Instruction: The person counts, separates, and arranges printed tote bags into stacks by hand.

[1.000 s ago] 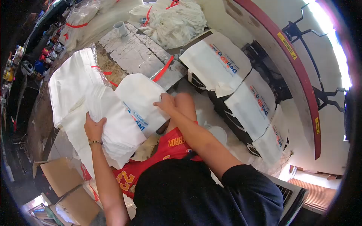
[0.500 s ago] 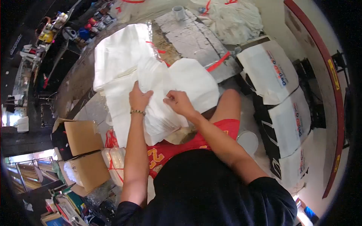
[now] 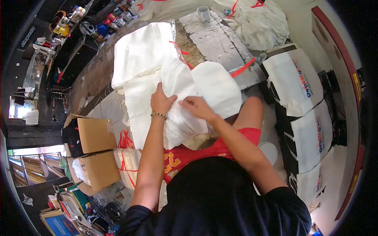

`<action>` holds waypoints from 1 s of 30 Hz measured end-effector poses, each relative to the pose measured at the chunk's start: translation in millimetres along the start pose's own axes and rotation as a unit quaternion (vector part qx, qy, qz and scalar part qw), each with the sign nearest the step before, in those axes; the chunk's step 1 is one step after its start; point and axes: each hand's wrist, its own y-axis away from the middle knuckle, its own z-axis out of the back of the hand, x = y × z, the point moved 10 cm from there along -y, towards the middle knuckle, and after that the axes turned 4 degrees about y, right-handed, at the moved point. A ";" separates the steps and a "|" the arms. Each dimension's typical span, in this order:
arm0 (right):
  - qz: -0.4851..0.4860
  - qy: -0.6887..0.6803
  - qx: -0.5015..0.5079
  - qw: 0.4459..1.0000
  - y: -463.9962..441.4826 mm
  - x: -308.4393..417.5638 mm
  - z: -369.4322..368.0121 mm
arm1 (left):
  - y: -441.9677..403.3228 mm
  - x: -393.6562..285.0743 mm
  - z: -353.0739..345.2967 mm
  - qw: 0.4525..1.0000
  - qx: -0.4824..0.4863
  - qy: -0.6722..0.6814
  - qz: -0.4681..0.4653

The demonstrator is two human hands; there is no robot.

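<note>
A fanned pile of thin white fabric sheets (image 3: 179,126), which look like flat bags, lies across my lap and the table edge. My left hand (image 3: 162,101) presses on the pile, with thumb and forefinger spread; its other fingers are partly hidden. Just to its right, my right hand (image 3: 199,108) is at the sheets' free side, fingers curled together and slightly blurred. What is between those fingertips cannot be made out. A separate white piece (image 3: 218,86) with a rounded outline lies beyond the right hand. Farther back is a neat white stack (image 3: 141,51).
A white mug (image 3: 203,14) stands on the worn silver board (image 3: 218,35). Printed white bags (image 3: 291,80) are draped along the right. Cardboard boxes (image 3: 96,135) and a red-tied bundle (image 3: 126,167) sit at left. A round white lid (image 3: 268,152) is by my right thigh.
The view has shifted, so the whole scene sits farther right. My left hand stays on the pile. The right hand remains close beside it, its fingers slightly changed in pose.
</note>
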 end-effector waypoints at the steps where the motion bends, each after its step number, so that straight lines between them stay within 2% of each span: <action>1: -0.026 0.038 -0.034 0.998 -1.9 -16.4 26.5 | 0.5 0.7 0.0 1.000 -0.008 0.005 -0.006; 2: -0.022 0.026 -0.086 0.996 -2.6 -52.5 54.3 | 1.6 0.8 0.7 1.000 -0.015 0.010 -0.012; 3: 0.010 0.222 -0.223 0.949 10.6 -65.2 99.7 | 3.0 1.0 2.9 1.000 -0.023 0.016 -0.014; 4: -0.100 0.396 -0.198 0.891 18.3 -85.4 130.2 | 4.3 0.6 5.7 0.999 -0.030 0.021 -0.017; 5: -0.223 0.462 -0.186 0.838 34.0 -107.4 158.2 | 5.5 -1.8 6.0 0.999 -0.034 0.030 -0.022; 6: -0.270 0.465 -0.181 0.824 49.4 -127.4 172.6 | 5.3 -2.7 6.0 0.999 -0.035 0.032 -0.018; 9: -0.219 0.470 -0.118 0.847 53.1 -153.2 180.3 | 2.7 1.6 2.6 0.998 -0.045 0.031 -0.026; 13: -0.197 0.346 -0.203 0.894 57.2 -143.4 195.9 | 2.8 6.3 3.1 0.998 -0.047 0.037 -0.029; 16: -0.204 0.284 -0.237 0.906 61.3 -144.7 206.1 | 2.3 7.6 4.4 0.997 -0.031 0.061 -0.024; 19: -0.118 0.265 -0.259 0.921 60.3 -136.6 201.2 | 2.7 0.9 0.7 0.996 -0.035 0.079 -0.033; 20: -0.118 0.220 -0.234 0.940 56.0 -140.5 192.4 | 3.1 1.4 4.9 0.995 -0.046 0.079 -0.038; 22: -0.110 0.123 -0.175 0.971 45.3 -98.0 164.0 | -0.4 9.1 1.4 0.995 -0.069 0.057 -0.039; 24: -0.011 0.057 -0.133 0.989 35.4 -15.7 107.0 | 4.8 -7.4 6.5 0.994 -0.078 0.056 -0.042; 25: -0.013 0.080 -0.074 0.994 30.5 11.0 67.0 | 5.9 -12.6 9.4 0.996 -0.069 0.052 -0.025; 26: 0.049 0.097 -0.081 0.991 25.7 21.6 30.4 | 5.4 -17.1 10.3 0.997 -0.058 0.052 -0.010; 28: 0.071 0.106 -0.129 0.983 22.5 33.3 -8.5 | 6.3 -24.0 7.6 0.998 -0.055 0.032 -0.010; 30: 0.063 0.122 -0.102 0.985 11.6 29.7 -24.6 | 8.2 -18.9 12.1 0.998 -0.051 0.024 0.025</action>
